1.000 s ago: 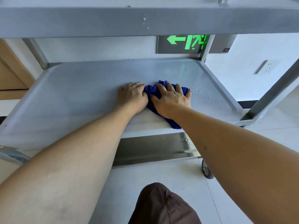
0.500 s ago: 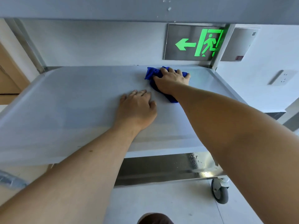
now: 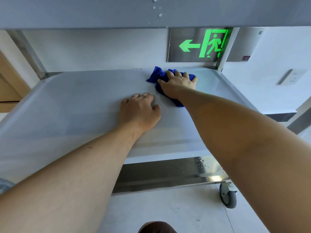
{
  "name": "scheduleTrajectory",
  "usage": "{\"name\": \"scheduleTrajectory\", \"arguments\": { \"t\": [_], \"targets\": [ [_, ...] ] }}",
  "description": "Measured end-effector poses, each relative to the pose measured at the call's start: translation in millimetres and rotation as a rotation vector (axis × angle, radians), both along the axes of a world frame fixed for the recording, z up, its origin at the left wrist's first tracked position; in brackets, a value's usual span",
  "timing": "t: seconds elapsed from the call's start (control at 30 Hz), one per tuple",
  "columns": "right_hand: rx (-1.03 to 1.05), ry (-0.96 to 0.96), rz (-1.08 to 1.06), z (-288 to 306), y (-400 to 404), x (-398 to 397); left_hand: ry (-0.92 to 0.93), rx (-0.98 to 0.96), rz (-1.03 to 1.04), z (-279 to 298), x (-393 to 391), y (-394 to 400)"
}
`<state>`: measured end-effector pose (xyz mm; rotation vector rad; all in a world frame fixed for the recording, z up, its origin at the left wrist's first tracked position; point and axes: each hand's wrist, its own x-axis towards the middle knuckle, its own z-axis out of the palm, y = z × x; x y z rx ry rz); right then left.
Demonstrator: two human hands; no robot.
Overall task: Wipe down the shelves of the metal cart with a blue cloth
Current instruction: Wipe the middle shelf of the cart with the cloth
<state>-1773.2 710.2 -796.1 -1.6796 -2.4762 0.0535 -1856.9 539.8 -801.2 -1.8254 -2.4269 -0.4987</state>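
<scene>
Blue cloth (image 3: 160,76) under right hand (image 3: 178,84), middle shelf (image 3: 75,105)

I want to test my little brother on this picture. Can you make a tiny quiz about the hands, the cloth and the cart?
1. True or false: the left hand holds the blue cloth.
2. Which shelf is the right hand wiping: A top, B middle, C bottom?
3. What colour is the arrow on the exit sign behind the cart?

Key: 1 false, the right hand presses it. 2 B. 3 green.
</scene>
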Motion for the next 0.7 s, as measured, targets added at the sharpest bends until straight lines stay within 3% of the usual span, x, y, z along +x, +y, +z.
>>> {"name": "scheduleTrajectory", "arguments": {
  "t": [0.7],
  "targets": [
    [0.015,0.094,-0.003,-3.8,-160.2,147.3,0.115,-0.155,-0.009,12.3,4.3,-5.1]
  ]
}}
